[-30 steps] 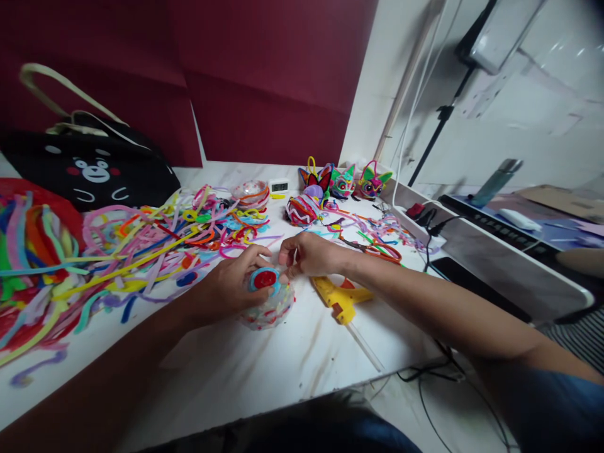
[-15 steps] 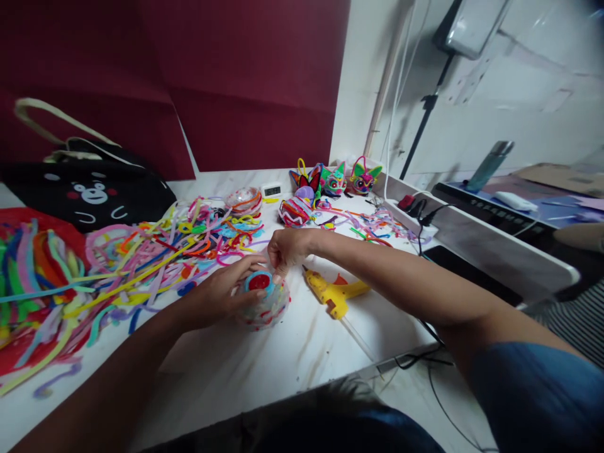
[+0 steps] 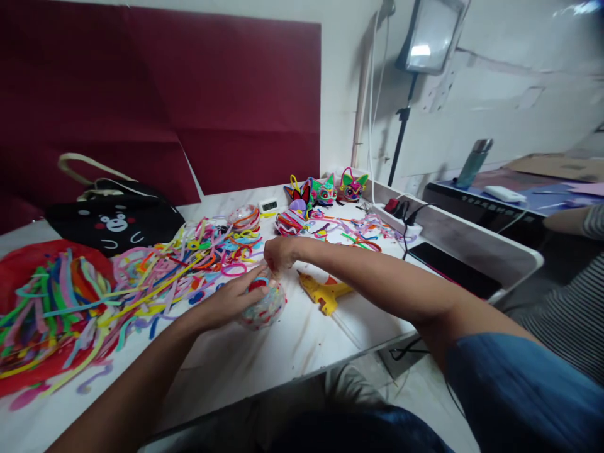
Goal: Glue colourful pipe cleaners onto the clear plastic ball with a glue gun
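Note:
A clear round ball (image 3: 267, 310) with red and coloured bits stands on the white table, a red and light-blue ring piece on its upper side. My left hand (image 3: 238, 296) grips the ball from the left, thumb and fingers around the ring piece. At the ball's top right, my right hand (image 3: 279, 257) has its fingers pinched together over the ring; whatever lies between them is too small to make out. A yellow glue gun (image 3: 323, 292) rests on the table right of the ball, partly under my right forearm.
Pipe cleaners (image 3: 160, 270) spread over the left side, beside a black bag (image 3: 116, 220). Finished colourful figures (image 3: 325, 192) stand at the back. A black phone (image 3: 453, 269) lies right, near a power strip (image 3: 394, 220). A person's striped sleeve shows far right.
The camera view has shifted. My right hand has moved over the top of the ring piece, hiding more of it, while my left hand still holds the ball.

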{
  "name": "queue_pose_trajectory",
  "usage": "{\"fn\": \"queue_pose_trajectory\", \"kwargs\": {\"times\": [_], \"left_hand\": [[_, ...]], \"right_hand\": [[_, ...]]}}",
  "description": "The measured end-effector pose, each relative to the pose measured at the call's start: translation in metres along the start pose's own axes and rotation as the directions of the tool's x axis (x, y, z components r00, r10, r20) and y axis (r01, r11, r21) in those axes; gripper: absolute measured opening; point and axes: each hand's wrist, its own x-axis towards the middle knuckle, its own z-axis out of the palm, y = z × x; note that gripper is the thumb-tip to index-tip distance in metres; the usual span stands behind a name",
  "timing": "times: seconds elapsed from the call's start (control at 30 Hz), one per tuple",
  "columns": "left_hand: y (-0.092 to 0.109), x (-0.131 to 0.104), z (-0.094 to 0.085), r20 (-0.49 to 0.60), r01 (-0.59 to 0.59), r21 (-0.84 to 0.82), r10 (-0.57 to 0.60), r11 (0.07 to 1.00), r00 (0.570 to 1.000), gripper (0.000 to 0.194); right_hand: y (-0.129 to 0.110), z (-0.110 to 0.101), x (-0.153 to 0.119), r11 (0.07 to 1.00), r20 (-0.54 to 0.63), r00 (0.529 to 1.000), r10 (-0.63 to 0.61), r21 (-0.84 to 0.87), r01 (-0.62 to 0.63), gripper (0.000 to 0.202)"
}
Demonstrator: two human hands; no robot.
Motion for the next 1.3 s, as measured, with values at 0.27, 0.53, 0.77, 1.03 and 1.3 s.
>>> {"fn": "queue_pose_trajectory", "kwargs": {"times": [0.27,0.53,0.77,1.03,1.3], "left_hand": [[-0.004,-0.003,0.036,-0.153,0.055,0.157,-0.031,0.986,0.988,0.079],[-0.016,0.001,0.046,-0.218,-0.05,0.122,0.075,0.991,0.973,0.065],[-0.019,-0.001,0.05,-0.252,-0.089,0.122,0.118,0.988,0.96,0.059],[-0.027,0.005,0.051,-0.271,-0.067,0.179,0.115,0.981,0.956,0.054],[-0.025,0.0,0.038,-0.185,-0.081,0.256,0.131,0.963,0.974,0.052]], "right_hand": [[0.005,-0.003,0.006,0.998,0.035,0.998,-0.048,-0.035,0.049,0.056],[0.013,-0.006,0.023,0.993,0.117,0.986,-0.115,-0.02,0.118,0.066],[0.022,-0.006,0.042,0.977,0.165,0.963,-0.213,0.046,0.208,0.066],[0.019,-0.008,0.045,0.956,0.128,0.952,-0.277,0.139,0.259,0.051],[0.027,-0.006,0.016,0.946,-0.292,0.929,-0.227,0.161,0.281,0.014]]}}
